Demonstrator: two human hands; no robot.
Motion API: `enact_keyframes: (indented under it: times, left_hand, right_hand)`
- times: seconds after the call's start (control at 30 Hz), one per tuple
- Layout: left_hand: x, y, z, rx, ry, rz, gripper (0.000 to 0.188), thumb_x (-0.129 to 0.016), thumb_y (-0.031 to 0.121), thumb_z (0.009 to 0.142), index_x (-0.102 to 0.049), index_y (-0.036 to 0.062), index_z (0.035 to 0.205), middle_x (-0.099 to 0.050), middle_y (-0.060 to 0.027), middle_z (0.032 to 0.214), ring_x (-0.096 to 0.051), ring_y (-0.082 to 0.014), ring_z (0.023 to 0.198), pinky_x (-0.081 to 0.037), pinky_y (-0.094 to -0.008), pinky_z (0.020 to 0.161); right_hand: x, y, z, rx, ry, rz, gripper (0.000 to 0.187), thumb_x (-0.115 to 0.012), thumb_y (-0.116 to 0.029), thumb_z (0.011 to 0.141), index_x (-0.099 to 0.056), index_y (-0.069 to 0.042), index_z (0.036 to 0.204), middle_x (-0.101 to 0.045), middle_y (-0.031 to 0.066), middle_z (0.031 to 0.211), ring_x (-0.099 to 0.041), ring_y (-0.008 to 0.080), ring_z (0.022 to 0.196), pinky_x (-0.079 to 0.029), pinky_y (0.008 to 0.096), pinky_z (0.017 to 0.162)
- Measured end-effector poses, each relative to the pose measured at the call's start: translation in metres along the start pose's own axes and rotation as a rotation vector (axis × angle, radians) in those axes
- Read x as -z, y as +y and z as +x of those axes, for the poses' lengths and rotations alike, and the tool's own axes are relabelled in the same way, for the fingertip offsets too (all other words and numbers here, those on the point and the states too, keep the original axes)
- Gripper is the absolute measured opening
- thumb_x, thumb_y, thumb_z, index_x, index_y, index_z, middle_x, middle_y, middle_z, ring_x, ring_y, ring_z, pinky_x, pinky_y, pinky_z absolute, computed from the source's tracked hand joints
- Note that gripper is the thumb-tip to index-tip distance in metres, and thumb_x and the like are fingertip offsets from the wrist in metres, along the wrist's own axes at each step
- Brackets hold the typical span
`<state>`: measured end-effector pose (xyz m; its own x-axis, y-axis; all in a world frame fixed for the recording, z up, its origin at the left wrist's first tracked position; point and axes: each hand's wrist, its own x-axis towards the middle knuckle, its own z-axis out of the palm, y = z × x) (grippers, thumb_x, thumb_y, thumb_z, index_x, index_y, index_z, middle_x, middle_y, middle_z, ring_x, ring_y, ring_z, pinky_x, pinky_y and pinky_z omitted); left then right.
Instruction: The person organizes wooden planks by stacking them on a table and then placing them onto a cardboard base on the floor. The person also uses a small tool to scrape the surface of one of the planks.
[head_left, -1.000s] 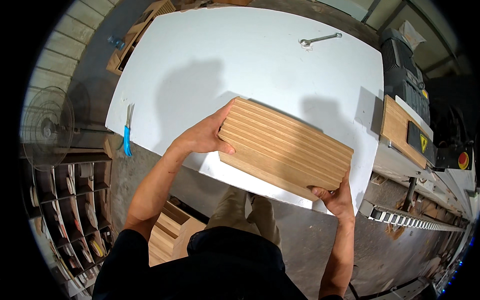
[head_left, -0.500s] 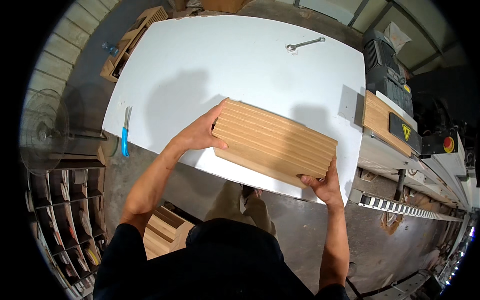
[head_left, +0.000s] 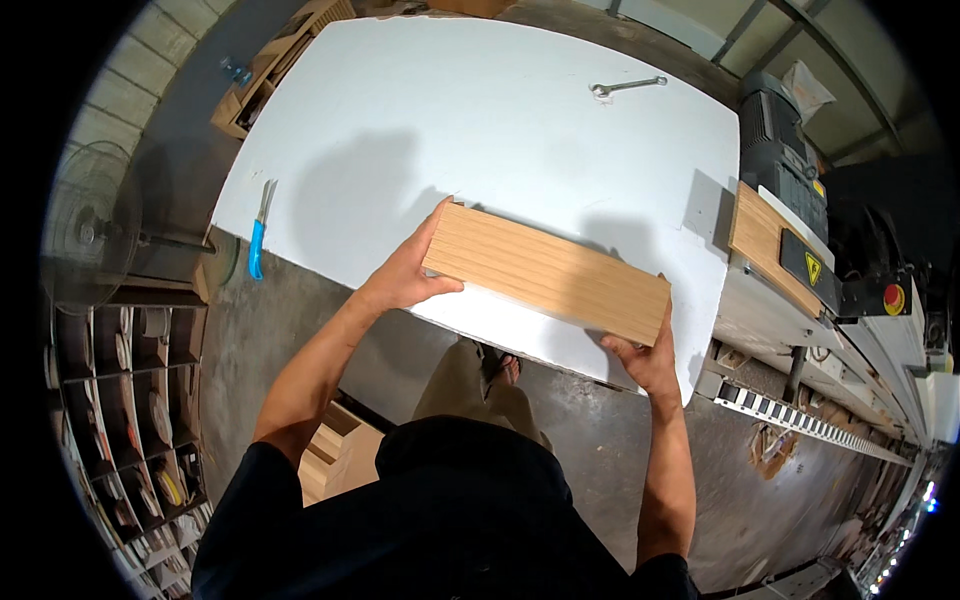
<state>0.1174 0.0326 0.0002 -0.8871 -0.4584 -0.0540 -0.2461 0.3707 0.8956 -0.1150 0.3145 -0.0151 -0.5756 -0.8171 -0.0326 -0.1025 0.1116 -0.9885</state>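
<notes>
A stack of light wooden boards [head_left: 548, 272] is held between my two hands over the near part of the white table [head_left: 470, 115]. The smooth, grained face of one board is turned up, so the others are hidden below it. My left hand [head_left: 408, 274] grips the stack's left end, thumb along the near edge. At the right end, my right hand [head_left: 652, 360] is closed round the corner, its thumb on the near side and its fingers mostly behind the wood.
A combination wrench [head_left: 630, 87] lies at the table's far right and a blue-handled knife [head_left: 258, 240] at its left edge. To the right stands a machine with a red button [head_left: 893, 298]. A fan [head_left: 92, 230], shelves [head_left: 125, 400] and stacked wood [head_left: 345, 455] are on the left.
The stack has been turned in my hands: several board edges faced up before, and now one broad face does. Both hands keep their hold at its ends. The view has shifted slightly.
</notes>
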Motion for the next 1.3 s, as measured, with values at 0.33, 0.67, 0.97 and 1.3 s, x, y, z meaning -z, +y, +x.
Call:
enact_keyframes:
  times: [0.33, 0.67, 0.97, 1.3]
  left_hand:
    - [-0.021, -0.008, -0.052, -0.028, 0.009, 0.139, 0.1, -0.072, 0.021, 0.073, -0.008, 0.0132, 0.149, -0.021, -0.0142, 0.152, -0.027, -0.0339, 0.137, -0.028, -0.0423, 0.112]
    - [-0.019, -0.014, -0.051, -0.001, -0.044, 0.159, 0.106, -0.074, 0.036, 0.073, -0.004, 0.0096, 0.149, -0.017, -0.0166, 0.153, -0.023, -0.0335, 0.139, -0.027, -0.0436, 0.113]
    - [-0.021, -0.019, -0.051, -0.04, 0.003, 0.193, 0.106, -0.075, 0.035, 0.072, -0.006, 0.013, 0.148, -0.021, -0.013, 0.152, -0.032, -0.0336, 0.135, -0.031, -0.0438, 0.111]
    - [-0.008, 0.006, -0.011, 0.104, 0.075, -0.034, 0.098, -0.075, 0.012, 0.071, -0.016, 0.0145, 0.149, -0.032, -0.0134, 0.148, -0.034, -0.0302, 0.135, -0.03, -0.0392, 0.111]
  right_hand:
    - [-0.007, 0.033, -0.035, 0.191, 0.013, -0.395, 0.081, -0.055, -0.049, 0.088, -0.021, -0.002, 0.144, -0.022, 0.0178, 0.149, -0.026, 0.0287, 0.137, -0.025, 0.0388, 0.112]
    - [-0.004, 0.036, -0.036, 0.072, 0.005, -0.409, 0.081, -0.034, -0.061, 0.093, -0.013, -0.005, 0.147, -0.022, 0.0157, 0.151, -0.027, 0.03, 0.138, -0.025, 0.0381, 0.112]
    - [-0.005, 0.033, -0.035, 0.09, -0.003, -0.399, 0.09, -0.052, -0.06, 0.083, -0.015, -0.008, 0.147, -0.022, 0.015, 0.151, -0.027, 0.0291, 0.138, -0.025, 0.039, 0.113]
    - [-0.003, 0.013, -0.003, 0.15, 0.073, -0.299, 0.1, -0.082, -0.026, 0.069, -0.021, -0.002, 0.145, -0.028, 0.0146, 0.148, -0.035, 0.0252, 0.132, -0.031, 0.0352, 0.108]
